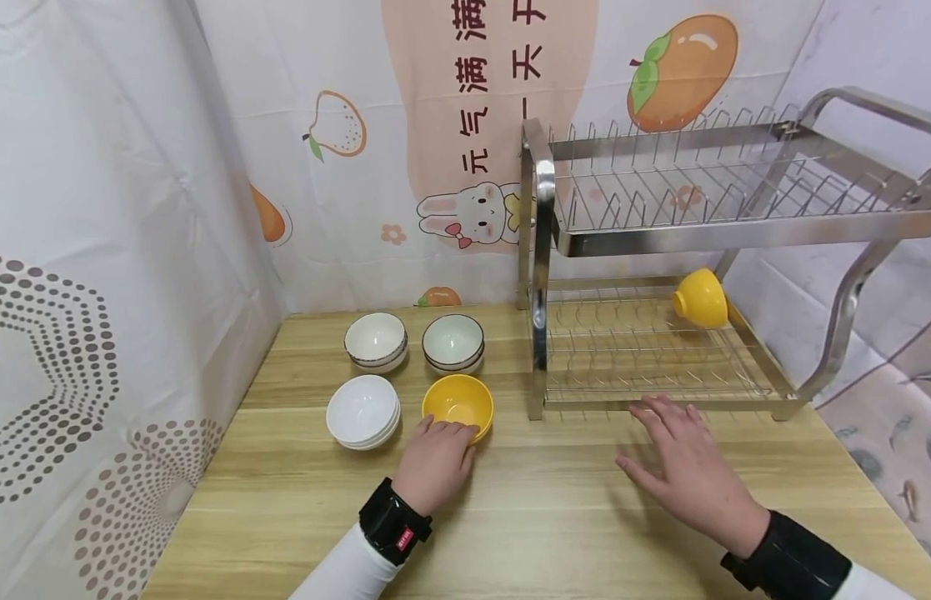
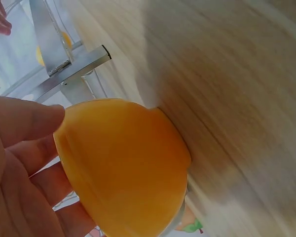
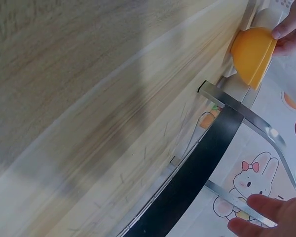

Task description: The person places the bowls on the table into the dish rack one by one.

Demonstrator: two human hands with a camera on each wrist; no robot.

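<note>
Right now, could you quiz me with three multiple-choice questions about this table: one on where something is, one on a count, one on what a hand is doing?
1. Where is the tipped yellow bowl?
A. rack's lower shelf
B. rack's top shelf
C. on the table

2. How many yellow bowls are in view?
A. one
B. two
C. four

3. What is the left hand doing?
A. lying flat on the table
B. gripping the rack
C. holding the near yellow bowl

Answers: 1 A, it lies on the rack's lower wires. 2 B, one on the rack, one on the table. 3 C, fingers curl over its rim.
</note>
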